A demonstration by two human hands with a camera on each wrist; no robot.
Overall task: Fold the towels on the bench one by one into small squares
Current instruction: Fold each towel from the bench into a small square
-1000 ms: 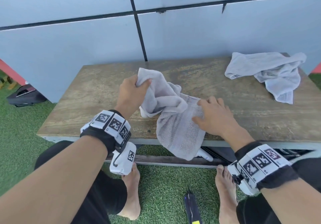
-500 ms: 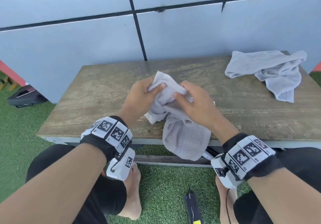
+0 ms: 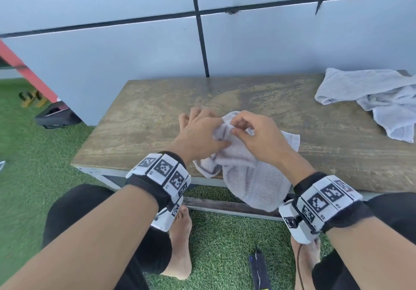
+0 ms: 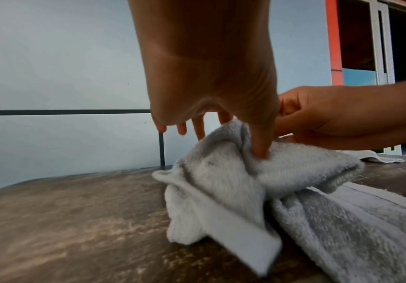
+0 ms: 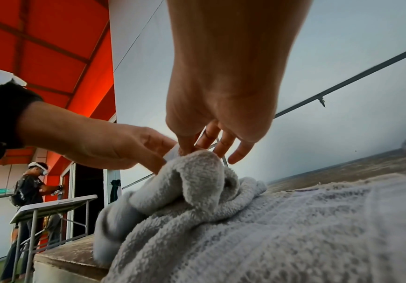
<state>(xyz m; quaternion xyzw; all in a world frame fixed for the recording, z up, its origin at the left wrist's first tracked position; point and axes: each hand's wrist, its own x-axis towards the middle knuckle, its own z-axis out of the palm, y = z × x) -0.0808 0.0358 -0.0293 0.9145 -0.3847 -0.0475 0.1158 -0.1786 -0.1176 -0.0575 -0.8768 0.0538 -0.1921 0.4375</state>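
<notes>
A grey towel (image 3: 254, 177) lies bunched on the wooden bench (image 3: 146, 121), with its lower part hanging over the front edge. My left hand (image 3: 209, 132) pinches a raised fold with the thumb (image 4: 260, 151) dug into the cloth, and the other fingers reach forward, spread and straight. My right hand (image 3: 236, 127) pinches the top of the same bunch (image 5: 197, 172) between thumb and forefinger, its other fingers fanned out. The two hands nearly touch. A second grey towel (image 3: 369, 91) lies crumpled at the bench's far right end.
A pale panelled wall (image 3: 270, 42) stands right behind the bench. On the green turf sit a black bag (image 3: 57, 115) at the left and a dark flat object (image 3: 258, 269) between my bare feet. Another person (image 5: 30, 189) stands at a folding table far off.
My right hand left the towel's flat part and came up to the bunch held by my left. Both hands sank toward the bench, and my left fingers spread out.
</notes>
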